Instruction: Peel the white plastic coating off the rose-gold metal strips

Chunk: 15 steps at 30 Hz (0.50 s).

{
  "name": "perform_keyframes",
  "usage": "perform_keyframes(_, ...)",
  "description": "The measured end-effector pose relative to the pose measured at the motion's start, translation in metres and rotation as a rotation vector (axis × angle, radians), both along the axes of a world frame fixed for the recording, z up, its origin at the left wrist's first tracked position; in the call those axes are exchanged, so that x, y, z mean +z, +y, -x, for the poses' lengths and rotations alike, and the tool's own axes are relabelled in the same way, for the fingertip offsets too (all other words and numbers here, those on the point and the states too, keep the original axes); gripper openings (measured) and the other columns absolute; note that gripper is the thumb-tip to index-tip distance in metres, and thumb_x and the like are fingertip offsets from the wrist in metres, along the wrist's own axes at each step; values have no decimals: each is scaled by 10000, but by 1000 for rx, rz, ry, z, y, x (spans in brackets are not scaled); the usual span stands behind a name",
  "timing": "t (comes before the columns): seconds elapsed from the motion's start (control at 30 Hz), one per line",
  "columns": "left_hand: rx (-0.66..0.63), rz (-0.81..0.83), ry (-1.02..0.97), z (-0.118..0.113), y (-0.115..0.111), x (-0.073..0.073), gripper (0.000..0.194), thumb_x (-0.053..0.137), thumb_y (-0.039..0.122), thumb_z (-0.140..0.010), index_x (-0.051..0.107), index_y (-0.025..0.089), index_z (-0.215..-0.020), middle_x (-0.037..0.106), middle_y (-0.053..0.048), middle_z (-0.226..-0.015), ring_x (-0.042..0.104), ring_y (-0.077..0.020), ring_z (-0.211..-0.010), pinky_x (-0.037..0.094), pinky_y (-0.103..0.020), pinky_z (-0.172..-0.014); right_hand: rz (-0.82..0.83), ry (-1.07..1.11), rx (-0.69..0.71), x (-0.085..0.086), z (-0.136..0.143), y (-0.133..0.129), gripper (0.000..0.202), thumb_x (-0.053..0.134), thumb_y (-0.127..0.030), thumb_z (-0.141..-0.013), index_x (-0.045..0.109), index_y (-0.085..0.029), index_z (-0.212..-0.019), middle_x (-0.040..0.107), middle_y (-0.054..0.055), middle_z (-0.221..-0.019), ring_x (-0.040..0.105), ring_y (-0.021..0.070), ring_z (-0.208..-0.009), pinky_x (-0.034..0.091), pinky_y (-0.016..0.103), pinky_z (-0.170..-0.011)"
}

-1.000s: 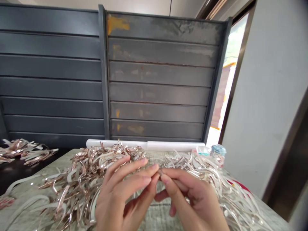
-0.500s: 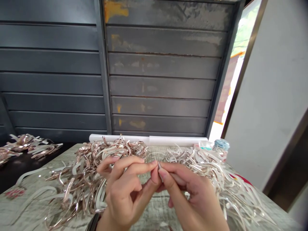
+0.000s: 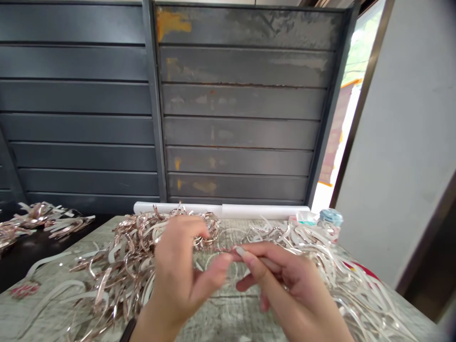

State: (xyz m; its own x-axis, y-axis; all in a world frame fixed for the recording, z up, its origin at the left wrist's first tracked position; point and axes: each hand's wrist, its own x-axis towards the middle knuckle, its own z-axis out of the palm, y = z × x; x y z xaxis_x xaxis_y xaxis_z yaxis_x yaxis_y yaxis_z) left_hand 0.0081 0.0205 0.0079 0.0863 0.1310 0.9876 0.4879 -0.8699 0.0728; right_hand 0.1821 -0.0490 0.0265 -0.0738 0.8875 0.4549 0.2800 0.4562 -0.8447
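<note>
Over the middle of the table, my right hand [image 3: 281, 270] is closed, thumb and forefinger pinched on a thin strip [image 3: 233, 250] that shows only in small part. A faint reddish line runs left from those fingertips, too blurred to make out. My left hand [image 3: 183, 263], smeared by motion, has its thumb apart from its curled fingers, with nothing visible between them. Its thumb tip is close to the right fingertips. Behind and left of it lies a heap of shiny rose-gold and white strips [image 3: 130, 254]. Beyond my right hand spreads a pile of pale, silvery strips [image 3: 352, 294].
A long white roll [image 3: 263, 211] lies along the table's [image 3: 228, 304] back edge, before a grey slatted metal panel [image 3: 245, 133]. At the back right stand a tissue pack [image 3: 304, 218] and a blue-lidded jar [image 3: 330, 223]. More strips [image 3: 46, 218] lie on a dark surface at left.
My left hand has come away from the pinch, its fingers lifting up and left from the thumb. My right hand keeps its pinch and has shifted slightly. The view has tipped slightly upward.
</note>
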Motion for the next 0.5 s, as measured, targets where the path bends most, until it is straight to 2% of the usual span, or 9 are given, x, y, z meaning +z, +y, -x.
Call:
perform_keyframes(0.03,4,-17,106,-2,-1,-1,54,589,208,-918,540,204,-896,589,-21,-778,557,-179,-727,449,-302,-647,-5,-35,28,0,-1,0,283,548,-396,-983,768,-218,-971,791,50,-785,762,187,-682,498,223,-461)
perform_keyframes(0.1,-36,-44,242,-7,-2,-4,155,545,120,-923,513,207,-799,536,6,-649,467,-151,-605,365,-277,-564,-53,-143,39,0,-4,3,285,513,-346,-1004,780,-247,-1007,796,42,-838,756,187,-733,550,245,-553)
perform_keyframes(0.17,-87,-47,262,-11,-3,-7,223,511,63,-916,488,209,-749,498,21,-593,414,-135,-548,314,-275,-534,-185,-277,-73,-4,-5,9,255,540,-311,-992,791,-272,-1020,805,48,-949,747,223,-845,594,332,-737)
perform_keyframes(0.23,-152,63,193,-15,-5,-10,261,495,75,-932,462,211,-712,447,40,-568,383,-117,-507,292,-266,-508,-361,-368,-269,-10,-3,15,217,596,-264,-951,792,-261,-1042,798,72,-1049,719,285,-938,577,449,-859)
perform_keyframes(0.3,-267,279,53,-20,-8,-12,301,470,138,-983,449,211,-691,401,52,-554,361,-102,-476,281,-246,-473,-463,-370,-366,-17,4,21,253,584,-202,-936,783,-226,-1090,794,96,-1049,710,295,-924,588,459,-826)
perform_keyframes(0.33,-345,391,-41,-22,-10,-14,324,459,188,-1009,450,209,-686,391,54,-551,354,-97,-467,278,-235,-455,-465,-338,-338,-20,8,23,293,549,-179,-946,770,-212,-1136,797,98,-1024,718,276,-891,604,425,-787)
perform_keyframes(0.4,-512,564,-238,-27,-13,-17,371,453,300,-1041,471,205,-684,382,55,-533,332,-91,-451,262,-218,-424,-421,-231,-186,-25,16,25,374,465,-172,-986,724,-218,-1252,795,92,-1069,743,233,-903,625,355,-779)
perform_keyframes(0.5,-732,701,-389,-31,-15,-20,419,483,399,-1037,495,195,-670,349,65,-485,268,-76,-419,217,-205,-395,-366,-84,-31,-28,23,24,426,450,-283,-1028,596,-275,-1428,715,79,-1320,718,238,-1122,618,344,-901)
